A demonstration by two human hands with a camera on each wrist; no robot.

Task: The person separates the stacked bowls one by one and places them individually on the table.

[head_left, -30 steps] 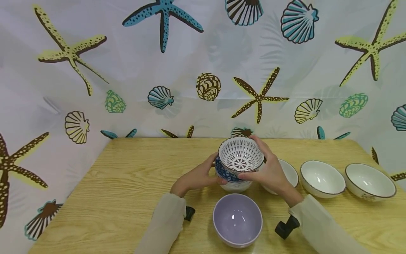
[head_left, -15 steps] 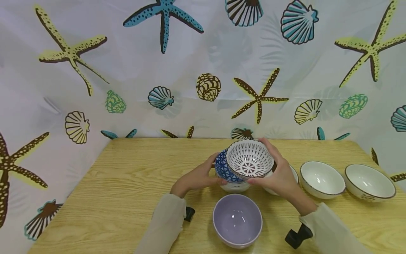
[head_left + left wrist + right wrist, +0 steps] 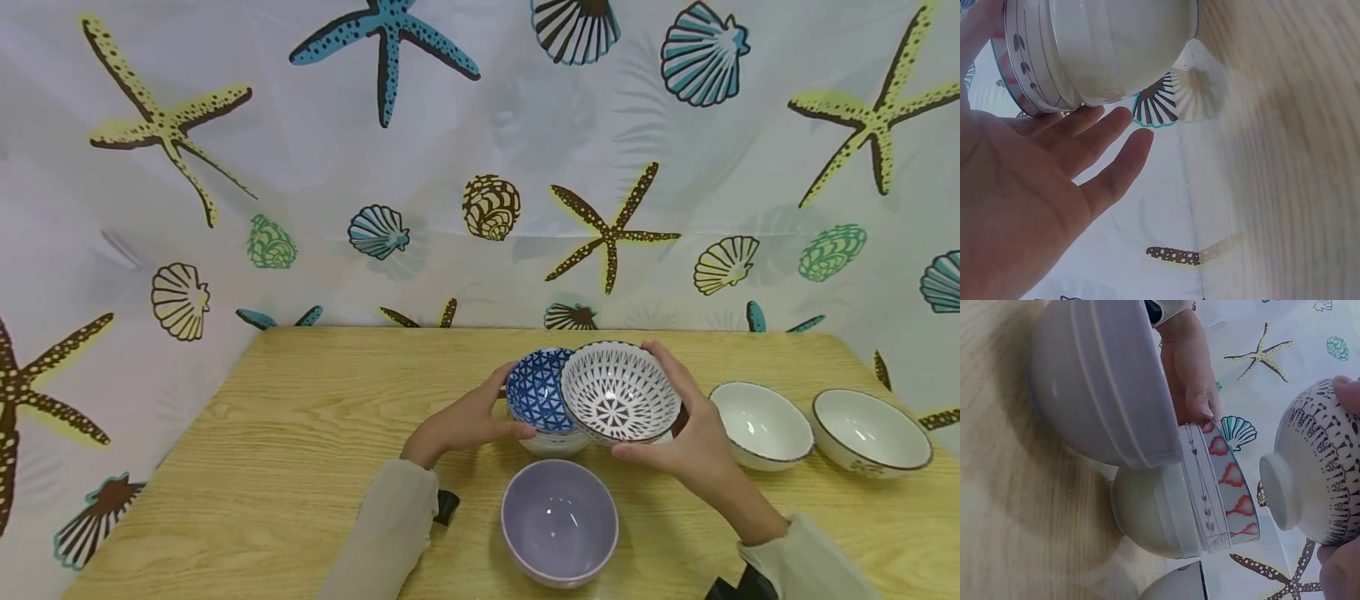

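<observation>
My right hand grips a white bowl with a dark dash pattern by its rim, thumb in front and fingers behind. That bowl is tilted toward me, off the stack, and overlaps the stack's right side in the head view. My left hand holds the left side of a bowl with a blue triangle-patterned inside, which is nested in a white bowl. Red marks show on the blue bowl's outer wall in the right wrist view. The left wrist view shows fingers spread along the stack.
A purple bowl stands in front of the stack, between the forearms. Two white bowls with dark rims, a middle one and an outer one, stand to the right. Another is mostly hidden behind my right hand. A patterned cloth hangs behind the table.
My right hand has moved the dash-patterned bowl rightward and toward me, from over the stack to its right side, uncovering more of the blue bowl. My left hand has stayed in place.
</observation>
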